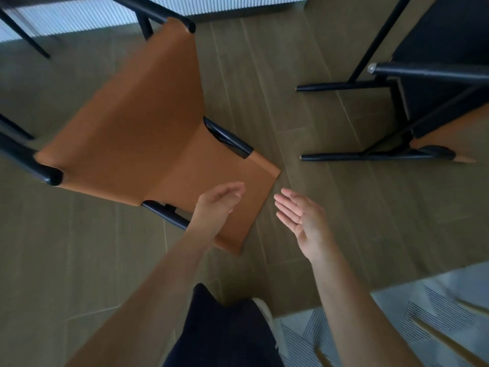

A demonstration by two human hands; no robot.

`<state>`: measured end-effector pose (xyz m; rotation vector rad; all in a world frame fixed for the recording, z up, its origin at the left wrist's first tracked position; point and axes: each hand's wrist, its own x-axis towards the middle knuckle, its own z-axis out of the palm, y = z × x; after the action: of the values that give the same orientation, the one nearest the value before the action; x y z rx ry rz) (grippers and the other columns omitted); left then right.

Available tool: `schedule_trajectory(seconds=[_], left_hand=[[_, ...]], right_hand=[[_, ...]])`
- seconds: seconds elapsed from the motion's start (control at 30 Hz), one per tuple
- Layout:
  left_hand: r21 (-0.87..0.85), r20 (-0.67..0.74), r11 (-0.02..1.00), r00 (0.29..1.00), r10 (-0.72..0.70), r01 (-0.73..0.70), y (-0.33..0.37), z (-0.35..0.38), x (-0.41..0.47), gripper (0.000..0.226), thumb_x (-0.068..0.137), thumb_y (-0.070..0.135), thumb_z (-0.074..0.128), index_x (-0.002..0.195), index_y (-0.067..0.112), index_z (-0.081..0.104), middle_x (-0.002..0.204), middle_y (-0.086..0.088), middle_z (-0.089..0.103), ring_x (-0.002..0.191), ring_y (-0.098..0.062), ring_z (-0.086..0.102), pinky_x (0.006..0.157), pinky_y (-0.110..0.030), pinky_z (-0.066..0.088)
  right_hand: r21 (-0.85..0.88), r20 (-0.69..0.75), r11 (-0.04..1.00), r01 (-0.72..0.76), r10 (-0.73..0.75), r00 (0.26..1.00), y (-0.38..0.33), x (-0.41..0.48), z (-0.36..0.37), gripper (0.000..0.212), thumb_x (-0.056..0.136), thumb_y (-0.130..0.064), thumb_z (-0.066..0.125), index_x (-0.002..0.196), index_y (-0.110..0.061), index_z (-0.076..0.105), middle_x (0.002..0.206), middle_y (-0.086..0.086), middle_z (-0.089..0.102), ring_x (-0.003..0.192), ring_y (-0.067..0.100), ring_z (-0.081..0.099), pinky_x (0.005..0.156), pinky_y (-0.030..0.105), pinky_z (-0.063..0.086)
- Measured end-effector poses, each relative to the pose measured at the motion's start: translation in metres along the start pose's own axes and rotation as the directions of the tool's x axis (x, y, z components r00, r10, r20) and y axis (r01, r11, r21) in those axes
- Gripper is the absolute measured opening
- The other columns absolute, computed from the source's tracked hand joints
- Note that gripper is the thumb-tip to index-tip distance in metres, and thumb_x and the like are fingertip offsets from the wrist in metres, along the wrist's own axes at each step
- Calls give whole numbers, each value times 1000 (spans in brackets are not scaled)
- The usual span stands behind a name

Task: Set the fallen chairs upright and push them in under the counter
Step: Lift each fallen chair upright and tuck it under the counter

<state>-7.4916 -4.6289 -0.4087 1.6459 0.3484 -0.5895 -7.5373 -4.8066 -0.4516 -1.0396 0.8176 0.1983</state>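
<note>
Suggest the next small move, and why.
Probably close the left hand and right hand on the back of the tan chair: both are open by it, holding nothing, and it looks upright, short of the ribbed panel. The other chair lies fallen.

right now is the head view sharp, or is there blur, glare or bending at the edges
Head view: soft all over, motion smear worst on the left hand and tan chair; right hand a bit crisper; floor planks fan outward from wide-angle distortion; light dim and even, no glare.
</note>
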Motion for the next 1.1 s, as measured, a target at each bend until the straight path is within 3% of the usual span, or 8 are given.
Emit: schedule_trajectory(seconds=[0.3, 0.4, 0.47, 0.67, 0.8, 1.0, 1.1], left_hand=[[133, 50, 988, 996, 71, -77, -141, 16, 136, 30, 94, 9, 56, 115, 26, 67, 107, 17, 67, 102, 4, 58, 81, -8, 41], [177, 65, 976, 991, 116, -126, -171, 20, 169, 33, 95, 9, 53, 123, 24, 63, 113, 12, 67, 98, 10, 56, 73, 0, 41], [225, 73, 961, 986, 148, -161, -191, 24, 193, 33, 96, 6, 53, 126, 18, 61, 117, 4, 67, 99, 2, 58, 71, 3, 40], [437, 165, 868, 970, 181, -236, -232, 34, 247, 36, 95, 6, 52, 129, 15, 60, 129, -2, 62, 115, -10, 57, 84, -10, 40], [535, 197, 789, 953, 232, -303, -252, 40, 277, 31, 94, 12, 56, 124, 15, 64, 120, -1, 66, 98, -4, 57, 70, 3, 35], [449, 163, 830, 943, 289, -332, -284, 61, 302, 30, 93, 11, 58, 122, 14, 65, 119, -2, 67, 112, -14, 61, 93, -14, 41], [579, 224, 738, 938, 264, -346, -308, 64, 306, 35, 92, 12, 57, 126, 17, 63, 126, -1, 65, 118, -14, 59, 97, -14, 37]], right_hand=[[-2, 40, 1000, 23, -23, 999, 121, 147, -22, 19, 97, -21, 53, 106, -18, 69, 104, 0, 75, 103, 12, 69, 91, 30, 52], [-1, 57, 999, 36, -36, 998, 148, 185, -27, 18, 97, -19, 52, 106, -18, 68, 104, 0, 75, 105, 13, 68, 89, 31, 52], [8, 69, 999, 41, -41, 997, 166, 212, -30, 17, 98, -18, 51, 105, -18, 67, 103, 0, 75, 106, 13, 68, 88, 30, 53], [11, 78, 997, 82, -82, 994, 198, 271, -36, 20, 101, -17, 46, 102, -18, 65, 99, -2, 74, 102, 12, 68, 86, 27, 53], [67, 52, 994, 90, -93, 994, 213, 302, -41, 20, 103, -17, 43, 108, -14, 62, 106, 2, 69, 98, 12, 67, 83, 26, 52], [122, 6, 991, 60, -61, 998, 240, 331, -54, 21, 103, -18, 42, 115, -12, 58, 123, 11, 63, 106, 20, 62, 84, 28, 51], [138, -22, 990, 28, -25, 999, 252, 342, -61, 27, 103, -18, 40, 124, -11, 55, 132, 14, 59, 113, 22, 59, 87, 29, 49]])
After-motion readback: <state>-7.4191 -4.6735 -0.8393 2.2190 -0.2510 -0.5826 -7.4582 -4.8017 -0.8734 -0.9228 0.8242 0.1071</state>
